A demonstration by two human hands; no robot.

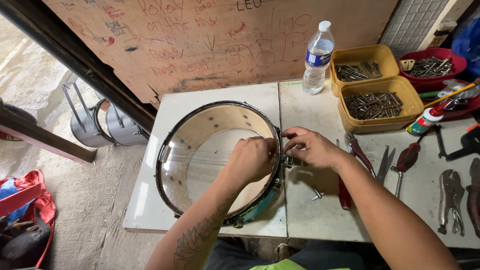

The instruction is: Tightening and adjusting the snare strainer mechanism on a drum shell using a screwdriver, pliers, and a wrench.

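A snare drum shell (190, 125) with a black metal rim and teal outside lies flat on a white table (220, 97). Snare wires stretch across its clear bottom head. My left hand (252, 159) reaches inside the shell and presses on the right wall near the rim. Just outside that same spot, my right hand (310, 147) pinches a small metal fitting (287, 160) on the shell's outer side. A loose bolt (317, 193) lies on the table below my right hand.
Red-handled pliers (350, 165), scissors (386, 161), a screwdriver (405, 162) and locking pliers (451, 197) lie to the right. Two yellow tubs (375, 102) and a red bowl (432, 62) hold metal rods. A water bottle (318, 57) and a spray can (425, 120) stand behind. More drum shells (107, 125) sit on the floor at left.
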